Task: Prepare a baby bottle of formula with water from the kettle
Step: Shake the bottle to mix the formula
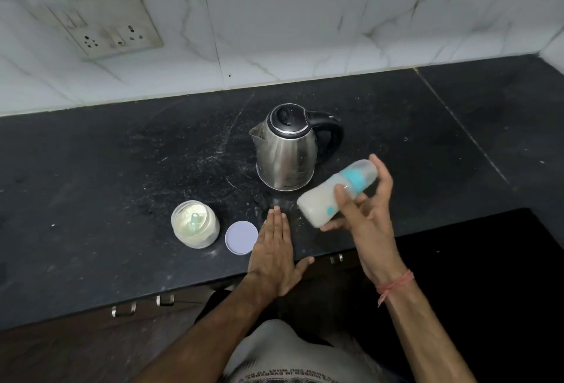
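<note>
My right hand [364, 214] grips a baby bottle [320, 202] above the counter's front edge. The bottle is tilted almost flat, its teal collar and clear cap pointing up and to the right, and it holds milky white liquid. A steel kettle [285, 150] with a black lid and handle stands just behind it, spout to the left. My left hand [273, 248] rests flat on the black counter [122, 153], fingers straight. Left of it lie a round pale lid [241, 237] and an open jar of formula powder [195, 223] with a scoop inside.
A white tiled wall runs behind the counter, with a stained socket plate [106, 22] at the upper left. White powder specks dust the counter around the kettle. Drawer handles [143, 304] show below the counter's front edge.
</note>
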`<state>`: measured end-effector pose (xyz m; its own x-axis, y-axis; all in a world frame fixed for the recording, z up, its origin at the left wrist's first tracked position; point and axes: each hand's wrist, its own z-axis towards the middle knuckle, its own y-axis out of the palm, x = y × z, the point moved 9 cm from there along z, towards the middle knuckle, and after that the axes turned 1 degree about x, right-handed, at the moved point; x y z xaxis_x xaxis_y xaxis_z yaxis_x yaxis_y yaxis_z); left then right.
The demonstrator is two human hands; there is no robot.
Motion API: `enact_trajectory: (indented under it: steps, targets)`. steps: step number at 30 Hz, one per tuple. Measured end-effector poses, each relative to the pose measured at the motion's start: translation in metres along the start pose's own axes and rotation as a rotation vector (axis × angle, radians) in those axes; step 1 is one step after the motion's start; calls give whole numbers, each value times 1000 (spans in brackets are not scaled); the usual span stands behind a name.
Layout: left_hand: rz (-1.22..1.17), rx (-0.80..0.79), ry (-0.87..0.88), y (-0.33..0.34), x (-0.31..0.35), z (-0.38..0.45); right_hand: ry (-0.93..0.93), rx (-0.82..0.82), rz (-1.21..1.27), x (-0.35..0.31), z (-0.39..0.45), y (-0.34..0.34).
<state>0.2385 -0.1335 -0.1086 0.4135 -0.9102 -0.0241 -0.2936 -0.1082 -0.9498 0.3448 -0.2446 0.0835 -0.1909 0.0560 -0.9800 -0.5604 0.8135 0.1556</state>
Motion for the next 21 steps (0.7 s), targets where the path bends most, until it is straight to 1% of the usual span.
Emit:
enact_trajectory:
  steps: [1, 3, 4, 5, 7, 8, 10, 11, 13, 14, 17, 18, 20, 21]
  targets:
    - [-7, -1, -4, -2, 1, -1, -8, -5, 6, -2, 0, -1]
    - [-20, 8, -5, -4, 2, -3, -23, -113, -48, -5, -1, 7]
    - [-20, 3, -4, -4, 2, -4, -43, -132, -55, -7, -3, 9]
    - [-18, -5, -5, -3, 1, -4, -69, -84, -26, -9, -3, 5]
    - [-12, -10, -12, -5, 1, -3, -89, 71, 62, -11, -2, -10]
    - [-2, -12, -12, -6, 2, -4, -81, 76, 68, -11, -2, -10]
    - [19, -9, -7, -5, 4, -4, -71, -45, 5, -8, -3, 3]
    - [27, -7, -5, -5, 4, -3, -76, -63, -5, -6, -5, 5]
    - [34, -5, -7, -5, 4, -2, -70, 26, 45, -5, -3, -4]
    - [31, -6, -8, -5, 3, -2, -53, 36, 53, -4, -2, -5]
    - [35, 5, 2, -6, 4, -4, -15, -120, -38, 1, 0, 11]
    - [39, 0, 3, -8, 5, -4, -27, -99, -37, 0, 0, 9]
    - [30, -7, 0, -9, 5, -3, -19, -5, 25, -1, 4, -1]
    - [25, -8, -1, -9, 5, -4, -6, -22, 26, -2, 6, 1]
